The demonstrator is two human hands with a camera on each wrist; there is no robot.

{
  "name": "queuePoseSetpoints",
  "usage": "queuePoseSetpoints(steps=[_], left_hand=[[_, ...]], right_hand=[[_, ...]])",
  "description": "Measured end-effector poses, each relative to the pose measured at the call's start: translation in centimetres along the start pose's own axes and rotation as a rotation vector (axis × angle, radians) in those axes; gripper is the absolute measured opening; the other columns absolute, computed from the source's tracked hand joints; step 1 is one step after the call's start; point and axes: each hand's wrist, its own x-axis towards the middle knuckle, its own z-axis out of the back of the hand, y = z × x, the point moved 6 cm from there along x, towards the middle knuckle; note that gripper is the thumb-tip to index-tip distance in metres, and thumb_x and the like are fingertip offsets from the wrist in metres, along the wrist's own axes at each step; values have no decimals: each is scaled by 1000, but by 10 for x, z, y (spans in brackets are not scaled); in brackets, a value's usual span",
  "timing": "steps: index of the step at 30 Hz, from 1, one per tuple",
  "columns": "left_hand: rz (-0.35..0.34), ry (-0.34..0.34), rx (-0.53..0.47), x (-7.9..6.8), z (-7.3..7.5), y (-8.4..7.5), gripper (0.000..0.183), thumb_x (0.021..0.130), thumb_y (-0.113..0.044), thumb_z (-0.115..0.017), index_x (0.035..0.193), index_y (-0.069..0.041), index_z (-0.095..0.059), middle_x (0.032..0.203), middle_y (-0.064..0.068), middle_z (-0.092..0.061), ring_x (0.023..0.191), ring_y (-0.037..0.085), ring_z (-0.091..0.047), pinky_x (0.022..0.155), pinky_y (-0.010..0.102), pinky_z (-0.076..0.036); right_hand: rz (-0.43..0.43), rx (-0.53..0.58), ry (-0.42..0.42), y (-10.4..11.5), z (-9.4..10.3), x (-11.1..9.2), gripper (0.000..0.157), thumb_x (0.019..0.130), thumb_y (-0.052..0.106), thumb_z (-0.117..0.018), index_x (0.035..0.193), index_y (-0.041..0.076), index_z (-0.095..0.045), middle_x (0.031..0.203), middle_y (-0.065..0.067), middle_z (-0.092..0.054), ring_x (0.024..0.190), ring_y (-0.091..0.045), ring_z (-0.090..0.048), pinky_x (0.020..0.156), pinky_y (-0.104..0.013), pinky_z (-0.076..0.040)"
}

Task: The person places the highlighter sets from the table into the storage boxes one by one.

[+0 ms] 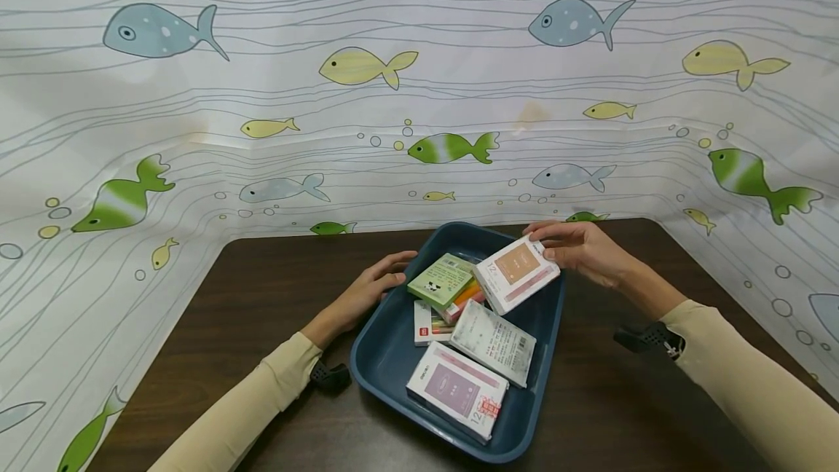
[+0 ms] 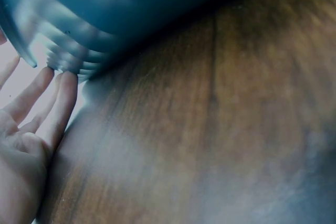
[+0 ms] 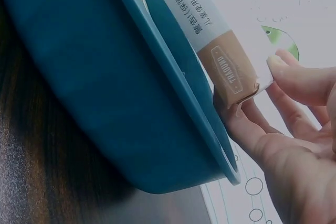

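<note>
A white box with a brown label [image 1: 518, 266] is tilted over the right far side of the blue plastic bin [image 1: 380, 370]. My right hand [image 1: 577, 250] pinches its outer corner between thumb and fingers. The right wrist view shows the brown end of this box [image 3: 229, 69], its corner flap slightly lifted. At the bin's left side, my left hand [image 1: 367, 293] rests against the outer wall below the rim, its fingers fairly straight. In the left wrist view, the fingertips of the left hand [image 2: 31, 124] touch the ribbed bin wall [image 2: 79, 35].
Inside the bin lie a green box [image 1: 442, 279], a box showing orange and red sticks [image 1: 467, 297], a small white box [image 1: 426, 325], a white printed box [image 1: 494, 341] and a white box with a purple label [image 1: 457, 390]. Dark wooden table [image 1: 275, 297]; fish-patterned sheet [image 1: 367, 108] behind.
</note>
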Motion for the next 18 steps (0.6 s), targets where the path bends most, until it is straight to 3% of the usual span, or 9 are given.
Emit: queuePoseSetpoints(steps=[11, 18], left_hand=[[-4, 3, -2, 0, -2, -1, 50, 107, -30, -53, 156, -26, -41, 154, 7, -40, 132, 33, -47, 95, 51, -50], [-12, 10, -7, 1, -2, -1, 50, 108, -29, -52, 156, -26, -41, 154, 7, -40, 132, 33, -48, 94, 50, -51]], right_hand=[[10, -13, 131, 1, -9, 0, 31, 97, -11, -59, 128, -13, -61, 152, -28, -32, 127, -40, -51, 89, -48, -55], [22, -55, 170, 4, -8, 0, 29, 98, -11, -58, 126, -15, -61, 149, -26, -40, 127, -40, -50, 87, -49, -55]])
